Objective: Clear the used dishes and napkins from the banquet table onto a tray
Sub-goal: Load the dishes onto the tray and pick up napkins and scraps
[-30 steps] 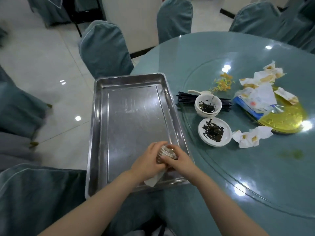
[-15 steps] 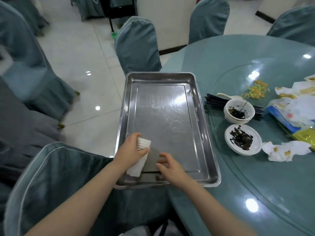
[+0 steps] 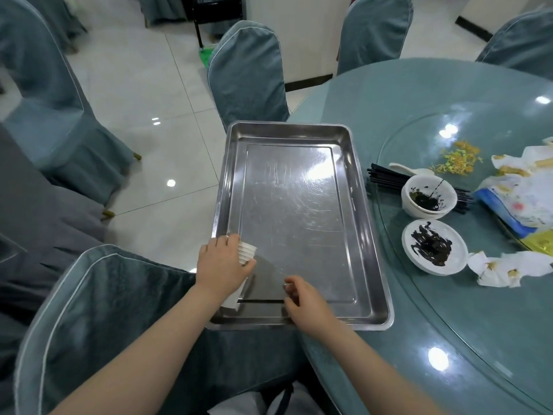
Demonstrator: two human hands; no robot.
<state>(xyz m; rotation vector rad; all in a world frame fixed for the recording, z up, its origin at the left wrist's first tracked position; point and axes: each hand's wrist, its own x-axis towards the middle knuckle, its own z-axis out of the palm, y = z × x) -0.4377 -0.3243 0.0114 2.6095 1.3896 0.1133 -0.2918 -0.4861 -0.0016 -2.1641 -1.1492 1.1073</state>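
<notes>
A steel tray (image 3: 362, 223) lies on the table's left edge. My left hand (image 3: 223, 265) grips a stack of white cups (image 3: 247, 253) standing in the tray's near left corner. My right hand (image 3: 305, 301) hovers over the tray's near rim, fingers loosely curled, holding nothing. On the glass turntable sit a white bowl (image 3: 429, 196) with dark residue, a white plate (image 3: 434, 250) smeared dark, black chopsticks (image 3: 386, 178), a white spoon (image 3: 410, 170) and crumpled napkins (image 3: 508, 269).
More soiled napkins and a blue packet (image 3: 520, 202) lie at the right with yellow food scraps (image 3: 457, 158) behind. Covered chairs (image 3: 248, 73) ring the round table (image 3: 449, 339); one chair back (image 3: 98, 319) is just below my left arm.
Both hands held the cup stack together a second ago. The left hand carried it to the tray's near left corner, and the right hand let go and drew apart.
</notes>
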